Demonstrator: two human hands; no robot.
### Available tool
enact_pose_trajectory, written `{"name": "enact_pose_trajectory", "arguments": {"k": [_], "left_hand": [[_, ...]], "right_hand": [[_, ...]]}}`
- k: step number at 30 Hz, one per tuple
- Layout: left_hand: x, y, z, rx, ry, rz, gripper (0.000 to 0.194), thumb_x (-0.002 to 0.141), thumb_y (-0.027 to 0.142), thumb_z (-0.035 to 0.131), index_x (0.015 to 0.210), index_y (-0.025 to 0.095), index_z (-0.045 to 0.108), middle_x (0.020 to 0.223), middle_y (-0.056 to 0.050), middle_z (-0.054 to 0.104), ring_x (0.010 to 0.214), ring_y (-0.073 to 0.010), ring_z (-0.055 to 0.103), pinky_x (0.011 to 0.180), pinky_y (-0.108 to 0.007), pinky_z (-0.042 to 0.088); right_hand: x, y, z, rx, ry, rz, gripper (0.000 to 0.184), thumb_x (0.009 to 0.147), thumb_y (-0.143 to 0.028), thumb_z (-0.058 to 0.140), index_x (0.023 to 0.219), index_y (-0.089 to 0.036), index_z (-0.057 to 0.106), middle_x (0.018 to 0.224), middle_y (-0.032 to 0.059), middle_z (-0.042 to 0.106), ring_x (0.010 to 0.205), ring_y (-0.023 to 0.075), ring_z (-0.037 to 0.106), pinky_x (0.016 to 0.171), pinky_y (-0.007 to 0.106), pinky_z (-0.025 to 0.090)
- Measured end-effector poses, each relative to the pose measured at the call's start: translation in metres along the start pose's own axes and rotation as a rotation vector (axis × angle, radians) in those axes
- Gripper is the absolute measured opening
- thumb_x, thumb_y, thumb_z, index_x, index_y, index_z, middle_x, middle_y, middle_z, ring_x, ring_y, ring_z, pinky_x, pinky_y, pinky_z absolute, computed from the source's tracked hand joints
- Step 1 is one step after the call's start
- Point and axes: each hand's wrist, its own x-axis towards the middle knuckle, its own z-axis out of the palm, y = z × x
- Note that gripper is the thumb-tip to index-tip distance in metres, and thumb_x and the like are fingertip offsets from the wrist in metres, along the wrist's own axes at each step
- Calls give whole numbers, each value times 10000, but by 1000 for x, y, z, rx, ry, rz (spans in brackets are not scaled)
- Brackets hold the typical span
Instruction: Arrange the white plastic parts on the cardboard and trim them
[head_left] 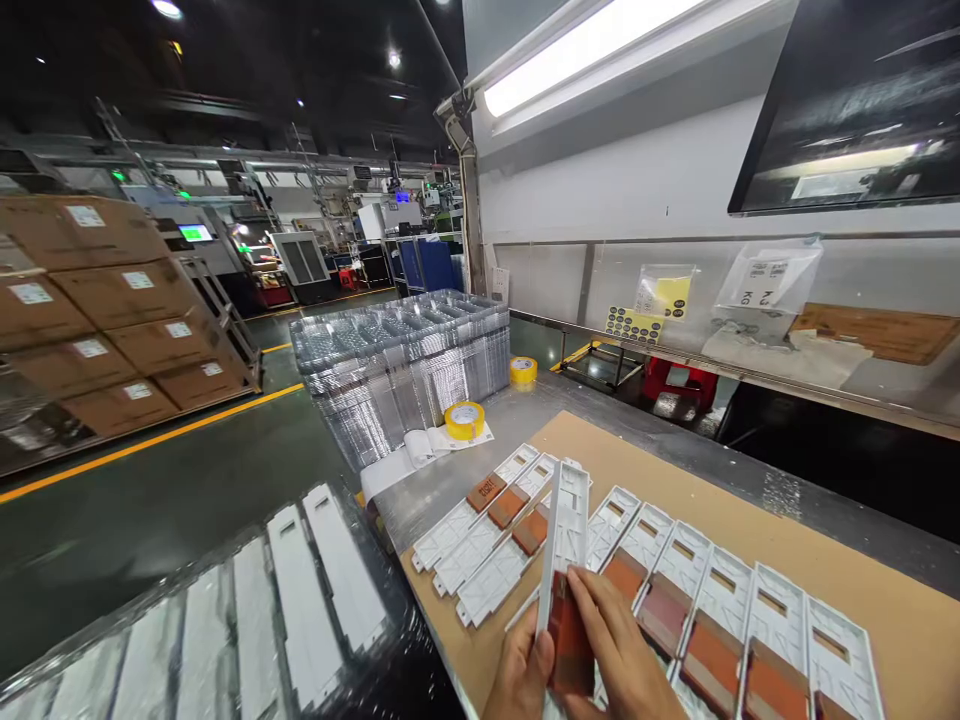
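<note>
Head view: both hands low centre, left hand (523, 672) and right hand (622, 650) grasping white frame (564, 535) together, long axis upright, pointing away; brown block (570, 635) under fingers, above tabletop (885, 600).

A bright strip light (592, 45) overhead floods the counter (825, 580) evenly, with glare on the clear trays (405, 350). The hall behind is dim; wide-angle distortion bends the edges, shadows faint
</note>
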Motion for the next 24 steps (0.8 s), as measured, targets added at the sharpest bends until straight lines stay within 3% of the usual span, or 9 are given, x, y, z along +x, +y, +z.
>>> {"name": "enact_pose_trajectory", "arguments": {"k": [5,12,19,24], "left_hand": [[-2,-5,-1,-8,-61,5,718,766,696,530,1288,204,546,1184,-128,628,1170,-334,514,1076,-512,282],[0,-26,-10,-118,-104,30,666,741,574,661,1279,197,556,1250,-142,580,1177,-332,509,1071,-482,284],[-6,-17,-8,-17,-102,38,660,747,590,640,1256,176,569,1122,-134,629,1024,-301,576,974,-452,381],[-9,-12,-5,22,-97,29,627,758,567,632,1227,154,581,991,-118,651,922,-268,600,916,-421,425]], "right_hand": [[0,-5,0,-18,15,18,833,742,-90,446,1489,-82,80,1364,210,370,1275,320,376,974,457,454],[-6,-9,4,-27,31,67,790,758,-109,439,1479,-66,119,1384,205,333,1304,309,325,992,447,442],[-13,-6,16,26,70,53,818,729,-128,442,1482,-79,126,1401,191,336,1311,309,317,1007,457,422],[-14,-14,16,114,48,152,816,739,-216,481,1485,-153,158,1423,174,308,1322,327,308,1007,512,399]]}}
